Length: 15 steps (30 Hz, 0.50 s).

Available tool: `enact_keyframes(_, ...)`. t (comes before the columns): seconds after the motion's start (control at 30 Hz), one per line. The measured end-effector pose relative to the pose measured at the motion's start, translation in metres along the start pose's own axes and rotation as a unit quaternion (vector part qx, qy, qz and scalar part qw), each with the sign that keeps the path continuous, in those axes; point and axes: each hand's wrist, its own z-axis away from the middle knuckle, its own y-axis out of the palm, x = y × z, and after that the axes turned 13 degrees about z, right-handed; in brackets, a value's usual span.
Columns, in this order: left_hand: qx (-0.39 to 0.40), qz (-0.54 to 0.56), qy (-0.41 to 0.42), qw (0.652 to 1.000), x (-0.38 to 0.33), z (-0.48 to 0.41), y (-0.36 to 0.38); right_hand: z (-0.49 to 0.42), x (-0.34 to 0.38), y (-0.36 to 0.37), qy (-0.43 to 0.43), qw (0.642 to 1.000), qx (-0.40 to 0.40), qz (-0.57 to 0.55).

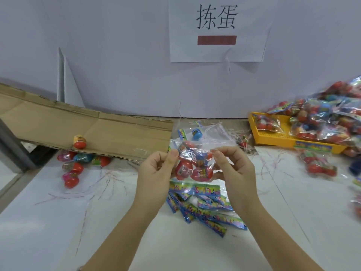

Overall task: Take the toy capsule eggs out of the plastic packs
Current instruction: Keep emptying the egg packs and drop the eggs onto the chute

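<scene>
Here the clear plastic pack (pixel 195 163) hangs above the worktop (pixel 58 222) in the middle of the view, held between both hands. The left hand (pixel 156 169) pinches its upper left edge between thumb and forefinger. The right hand (pixel 233 169) pinches the upper right edge the same way — a grip that looks meant to pull the film apart at the top. The capsule eggs (pixel 202 172) inside, mostly red, sag to the bottom of the pack, so none is out of this one yet.

Directly below lies a pile of printed header cards (pixel 207 210), probably dropped where packs get opened. To the left, loose eggs (pixel 73 169) gather by the lower edge of a flattened cardboard sheet (pixel 117 130), which seems to serve as a chute — one egg (pixel 79 142) sits on it. On the right, a yellow tray (pixel 273 138) and a heap of sealed packs (pixel 322 118) sit within easy reach as the supply.
</scene>
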Motion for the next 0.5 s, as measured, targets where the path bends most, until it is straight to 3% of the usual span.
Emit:
enact_keyframes(0.2, -0.029, 0.072, -0.046, 0.996, 0.003, 0.001, 0.004, -0.003, -0.004, -0.003, -0.008, 0.999, 0.009, -0.035)
enact_keyframes(0.37, 0.045, 0.206, -0.104, 0.972, 0.004, -0.004, 0.002, -0.006, -0.003, -0.007, 0.057, 0.992, 0.023, -0.113)
enact_keyframes(0.5, 0.050, 0.163, -0.087, 0.982, 0.018, -0.012, -0.002, -0.021, 0.009, -0.033, 0.040, 0.997, 0.056, -0.030)
